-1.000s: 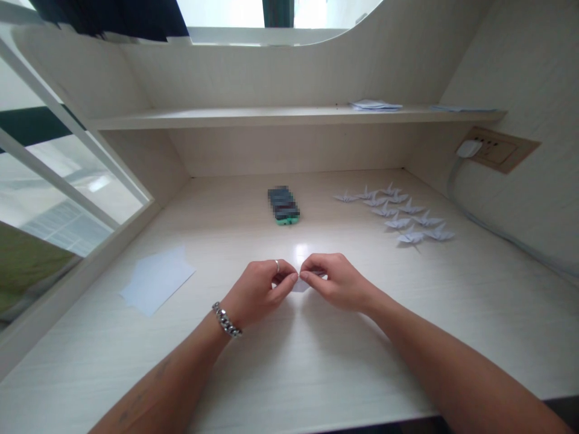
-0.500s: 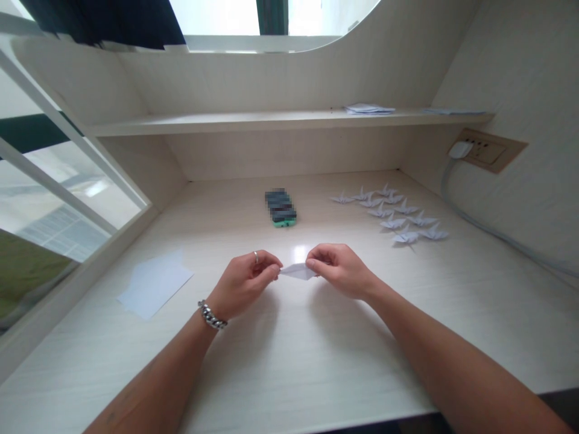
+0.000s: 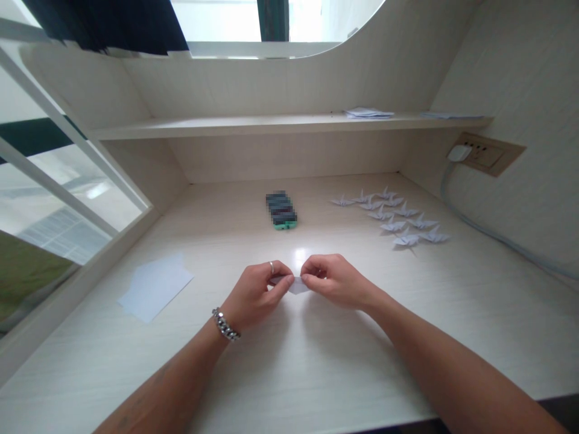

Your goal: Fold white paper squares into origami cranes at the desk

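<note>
A small folded piece of pale paper (image 3: 297, 284) sits between my two hands, low over the light wooden desk (image 3: 289, 361). My left hand (image 3: 259, 292), with a ring and a metal bracelet, pinches its left end. On the other side my right hand (image 3: 333, 279) pinches the right end, fingers curled. Most of the paper is hidden by my fingertips.
Several folded paper cranes (image 3: 398, 216) lie in rows at the back right. A phone (image 3: 281, 210) lies at the desk's middle back. Flat sheets of pale paper (image 3: 154, 288) rest at the left. A shelf (image 3: 289, 123) carries more paper, and a wall socket with a plug (image 3: 484, 155) is on the right.
My hands have come closer together and dropped towards the desk, so the paper, stretched out half a second ago, now shows only as a small piece between the fingertips.
</note>
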A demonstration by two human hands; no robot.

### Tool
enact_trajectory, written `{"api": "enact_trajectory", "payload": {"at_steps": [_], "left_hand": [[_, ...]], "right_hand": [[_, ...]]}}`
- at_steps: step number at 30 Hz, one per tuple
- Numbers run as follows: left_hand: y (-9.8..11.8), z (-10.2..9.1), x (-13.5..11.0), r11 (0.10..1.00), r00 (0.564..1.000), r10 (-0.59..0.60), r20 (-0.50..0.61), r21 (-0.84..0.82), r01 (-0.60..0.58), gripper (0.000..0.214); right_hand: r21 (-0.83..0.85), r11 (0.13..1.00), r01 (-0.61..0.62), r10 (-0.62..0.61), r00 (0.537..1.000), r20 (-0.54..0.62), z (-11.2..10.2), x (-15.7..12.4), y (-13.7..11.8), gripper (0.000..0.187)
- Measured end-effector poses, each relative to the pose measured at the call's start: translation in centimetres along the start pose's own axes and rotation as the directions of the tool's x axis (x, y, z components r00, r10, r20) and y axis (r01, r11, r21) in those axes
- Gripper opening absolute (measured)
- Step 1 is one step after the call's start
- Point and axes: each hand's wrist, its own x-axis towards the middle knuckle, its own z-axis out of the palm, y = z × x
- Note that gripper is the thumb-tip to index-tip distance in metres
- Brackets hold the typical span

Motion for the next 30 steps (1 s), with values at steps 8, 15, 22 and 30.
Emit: {"api": "enact_trajectory", "payload": {"at_steps": [8, 15, 22, 30], "left_hand": [[-0.1, -0.9, 0.1, 0.999, 0.999, -0.021, -0.033, 0.030, 0.022, 0.016], [-0.5, 0.0, 0.2, 0.977, 0.994, -0.090, -0.056, -0.199, 0.078, 0.018], [-0.7, 0.9, 0.7, 0.869, 0.983, -0.162, -0.081, -0.483, 0.104, 0.022], [-0.6, 0.6, 0.6, 0.813, 0.946, -0.273, -0.173, -0.568, 0.131, 0.021]], "right_hand": [[0.050, 0.999, -0.001, 0.003, 0.999, -0.041, -0.9, 0.2, 0.7, 0.011], [0.052, 0.998, 0.038, -0.037, 0.999, -0.035, 0.9, 0.1, 0.2, 0.016], [0.443, 0.895, 0.052, 0.064, 0.968, -0.243, 2.7, 1.0, 1.1, 0.021], [0.486, 0.874, 0.022, 0.091, 0.974, -0.209, 2.4, 1.1, 1.2, 0.023]]}}
